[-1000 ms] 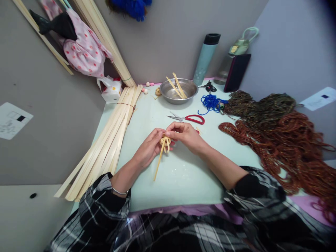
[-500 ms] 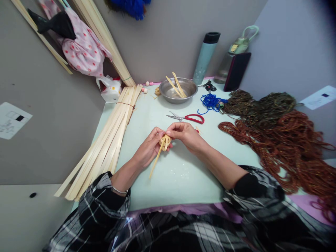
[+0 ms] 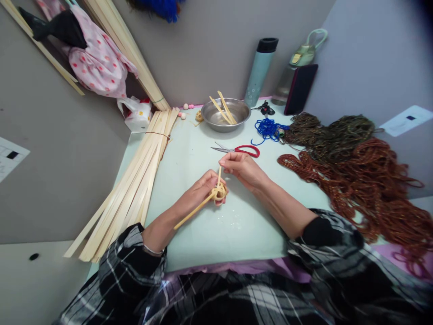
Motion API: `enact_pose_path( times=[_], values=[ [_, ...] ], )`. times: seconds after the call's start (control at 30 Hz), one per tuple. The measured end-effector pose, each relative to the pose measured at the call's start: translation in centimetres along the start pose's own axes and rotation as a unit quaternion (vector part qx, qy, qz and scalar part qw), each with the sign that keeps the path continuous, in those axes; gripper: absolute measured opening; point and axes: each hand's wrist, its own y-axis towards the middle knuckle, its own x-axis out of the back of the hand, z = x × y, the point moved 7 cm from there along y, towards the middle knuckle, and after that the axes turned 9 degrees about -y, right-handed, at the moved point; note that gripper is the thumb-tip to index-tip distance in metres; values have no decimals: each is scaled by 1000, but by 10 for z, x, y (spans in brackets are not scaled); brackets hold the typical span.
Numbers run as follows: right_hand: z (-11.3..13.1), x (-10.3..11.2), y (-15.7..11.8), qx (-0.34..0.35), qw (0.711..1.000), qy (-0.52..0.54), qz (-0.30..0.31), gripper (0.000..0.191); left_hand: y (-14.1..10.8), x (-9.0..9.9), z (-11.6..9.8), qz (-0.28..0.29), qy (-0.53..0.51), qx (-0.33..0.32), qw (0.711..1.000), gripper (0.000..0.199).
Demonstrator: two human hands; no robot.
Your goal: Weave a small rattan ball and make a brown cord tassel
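A small woven ball [image 3: 219, 192] of pale strips is held in my left hand [image 3: 203, 187], its fingers wrapped round the left and far side. One long strip end [image 3: 192, 217] sticks out of the ball toward the lower left, passing over my left hand. Another strip [image 3: 219, 175] rises from the top of the ball, and my right hand [image 3: 241, 168] pinches its upper tip between thumb and forefinger. Red-handled scissors [image 3: 246, 151] lie just beyond my right hand.
Behind stands a metal bowl [image 3: 226, 118] with strips in it. A bundle of flat strips [image 3: 135, 180] lies left. Blue cord [image 3: 269, 130], dark cord [image 3: 341, 135] and rust-coloured cord [image 3: 382, 180] lie right. A teal bottle [image 3: 260, 72] and a phone [image 3: 301, 89] stand at the back.
My right hand has moved off the ball, drawing a strip upward. The ball has turned and shifted slightly down and right, and its long end points further left.
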Motion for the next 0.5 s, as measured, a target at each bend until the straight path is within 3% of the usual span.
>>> enact_pose_path(
  times=[0.5],
  values=[
    [8, 5, 1, 19, 998, 52, 3, 24, -1, 14, -12, -31, -14, -8, 999, 29]
  ],
)
